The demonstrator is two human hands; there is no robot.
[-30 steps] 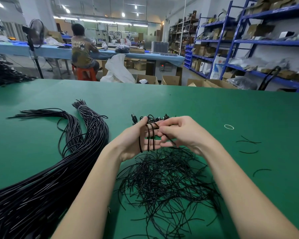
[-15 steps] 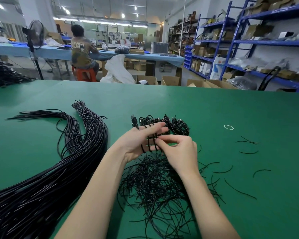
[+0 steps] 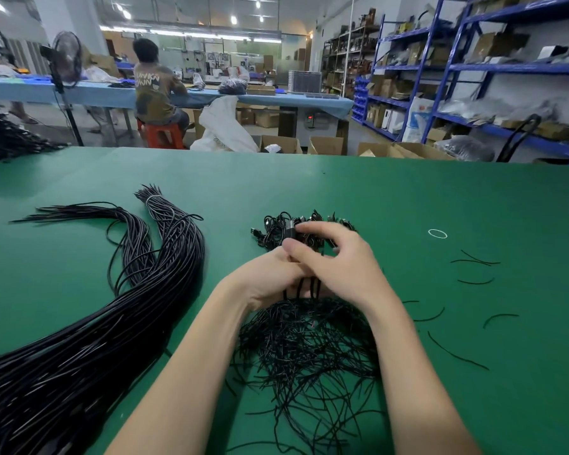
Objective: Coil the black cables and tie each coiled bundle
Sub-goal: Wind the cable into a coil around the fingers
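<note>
My left hand (image 3: 266, 280) holds a small coil of black cable (image 3: 304, 285) wound round its fingers, only a few strands showing below the knuckles. My right hand (image 3: 335, 264) lies over the left, its thumb and fingers curled and pinching at the top of the coil; what it pinches is hidden. Just behind the hands lies a heap of tied coiled bundles (image 3: 276, 231). A thick sheaf of long straight black cables (image 3: 138, 310) sweeps along the left of the green table (image 3: 408, 198). Below my hands is a loose pile of thin black tie wires (image 3: 309, 349).
Stray tie wires (image 3: 473, 261) and a small white ring (image 3: 437, 233) lie on the right. More black cables (image 3: 4, 139) are heaped at the far left edge. Beyond the table a person (image 3: 156, 90) sits at a blue bench; blue shelving (image 3: 473, 67) stands to the right.
My right hand rose from below the coil and now covers the left hand's fingers, pinching at the top of the coil. The left hand stayed nearly in place.
</note>
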